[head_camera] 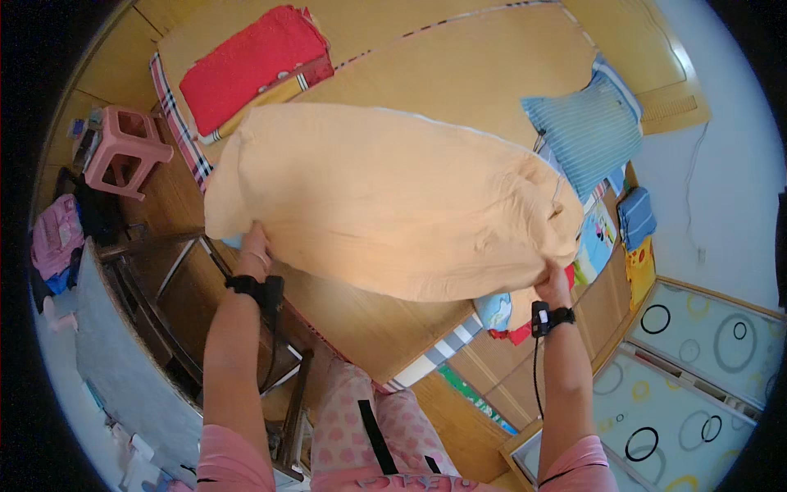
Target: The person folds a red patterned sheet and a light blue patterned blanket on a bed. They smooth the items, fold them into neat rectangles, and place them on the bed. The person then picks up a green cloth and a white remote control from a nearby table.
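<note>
A large peach-orange cloth [369, 190] is spread out in front of me above the bed mat [393, 332]. My left hand [254, 245] grips its near left edge, with the fingers partly hidden under the fabric. At the near right corner, my right hand [553, 283] holds the same cloth, which is bunched and wrinkled there. A strip of light blue shows below the cloth beside my left hand. By my right hand, a blue patterned fabric [494, 312] and some red fabric [521, 334] stick out from beneath it.
A folded red blanket [255, 64] lies at the far left of the bed. A blue striped pillow [584, 123] rests at the right. Left of the bed stand a pink plastic stool [126, 150] and a grey-topped table [132, 326]. A cabinet with circle-patterned panels [670, 393] is at lower right.
</note>
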Demonstrator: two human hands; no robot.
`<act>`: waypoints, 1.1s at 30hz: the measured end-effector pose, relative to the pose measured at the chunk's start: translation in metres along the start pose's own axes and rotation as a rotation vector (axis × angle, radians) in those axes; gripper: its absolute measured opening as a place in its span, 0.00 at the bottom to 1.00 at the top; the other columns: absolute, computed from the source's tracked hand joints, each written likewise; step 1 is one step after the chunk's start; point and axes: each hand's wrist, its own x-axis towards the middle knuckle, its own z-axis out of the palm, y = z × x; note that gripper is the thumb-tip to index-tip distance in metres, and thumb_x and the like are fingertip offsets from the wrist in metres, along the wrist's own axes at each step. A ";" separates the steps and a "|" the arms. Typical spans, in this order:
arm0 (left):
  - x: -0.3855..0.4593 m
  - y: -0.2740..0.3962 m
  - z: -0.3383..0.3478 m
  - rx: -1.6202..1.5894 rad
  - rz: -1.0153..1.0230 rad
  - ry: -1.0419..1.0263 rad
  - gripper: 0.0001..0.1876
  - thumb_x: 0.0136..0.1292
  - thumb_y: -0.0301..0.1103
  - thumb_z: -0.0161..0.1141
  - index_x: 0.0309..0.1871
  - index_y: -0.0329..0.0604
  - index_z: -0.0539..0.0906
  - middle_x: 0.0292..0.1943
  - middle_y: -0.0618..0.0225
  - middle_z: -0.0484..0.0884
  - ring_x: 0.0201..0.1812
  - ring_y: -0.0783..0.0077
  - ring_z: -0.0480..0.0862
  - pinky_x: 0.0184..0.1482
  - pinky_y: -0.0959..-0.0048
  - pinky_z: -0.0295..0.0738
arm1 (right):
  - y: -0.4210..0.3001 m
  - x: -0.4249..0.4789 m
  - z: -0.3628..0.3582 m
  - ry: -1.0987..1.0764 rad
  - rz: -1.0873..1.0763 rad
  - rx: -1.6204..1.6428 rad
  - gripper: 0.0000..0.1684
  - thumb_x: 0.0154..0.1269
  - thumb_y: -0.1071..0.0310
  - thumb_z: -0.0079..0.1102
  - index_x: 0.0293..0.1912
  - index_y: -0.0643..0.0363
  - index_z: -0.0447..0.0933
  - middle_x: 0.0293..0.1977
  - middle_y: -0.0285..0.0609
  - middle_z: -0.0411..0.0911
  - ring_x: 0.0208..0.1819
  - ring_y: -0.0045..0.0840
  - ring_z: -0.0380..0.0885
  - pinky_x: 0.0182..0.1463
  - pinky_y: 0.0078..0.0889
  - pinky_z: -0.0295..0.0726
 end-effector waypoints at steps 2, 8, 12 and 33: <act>0.001 0.009 0.059 -0.346 -0.011 -0.076 0.24 0.71 0.50 0.45 0.57 0.36 0.70 0.54 0.58 0.76 0.52 0.58 0.77 0.54 0.59 0.73 | -0.059 0.008 -0.038 -0.538 -0.045 0.126 0.15 0.68 0.64 0.49 0.50 0.62 0.72 0.48 0.42 0.78 0.52 0.30 0.76 0.59 0.34 0.72; -0.032 0.021 0.057 -0.141 0.353 -0.396 0.22 0.68 0.46 0.49 0.54 0.36 0.75 0.48 0.60 0.81 0.47 0.61 0.80 0.53 0.67 0.73 | 0.011 -0.025 0.081 -0.227 0.083 0.221 0.25 0.67 0.59 0.51 0.59 0.60 0.67 0.56 0.42 0.72 0.59 0.33 0.69 0.67 0.38 0.62; -0.004 -0.047 0.090 0.857 0.462 -0.533 0.25 0.61 0.45 0.57 0.49 0.28 0.77 0.40 0.55 0.82 0.41 0.62 0.80 0.46 0.72 0.74 | 0.092 0.016 0.048 -0.170 0.158 -0.105 0.23 0.65 0.60 0.55 0.56 0.61 0.71 0.45 0.38 0.76 0.48 0.28 0.73 0.56 0.35 0.71; -0.002 -0.005 0.153 0.282 0.169 -0.459 0.21 0.60 0.40 0.61 0.54 0.38 0.76 0.54 0.61 0.76 0.56 0.63 0.73 0.61 0.70 0.63 | 0.055 0.021 0.129 -0.230 0.133 0.101 0.09 0.67 0.64 0.53 0.41 0.57 0.75 0.43 0.40 0.81 0.44 0.27 0.80 0.47 0.31 0.80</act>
